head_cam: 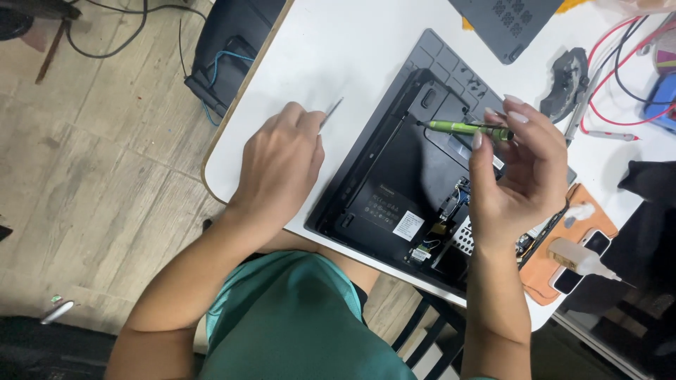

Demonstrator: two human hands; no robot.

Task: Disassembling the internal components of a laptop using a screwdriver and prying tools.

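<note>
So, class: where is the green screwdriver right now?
In the head view, right of centre: the right hand holds the green screwdriver above the opened black laptop.

Left hand (280, 160): closed on thin metal tweezers (331, 112), resting on the white table (352, 49) just left of the laptop.
Right hand (517, 176): fingertips pinching a green screwdriver (465, 127) — held level above the opened laptop (394, 183).
Beyond the right hand: grey cover panel (507, 24), red and black wires (620, 77).
Right of the right wrist: orange mat (542, 271) — small glue bottle (581, 259) on it.
</note>
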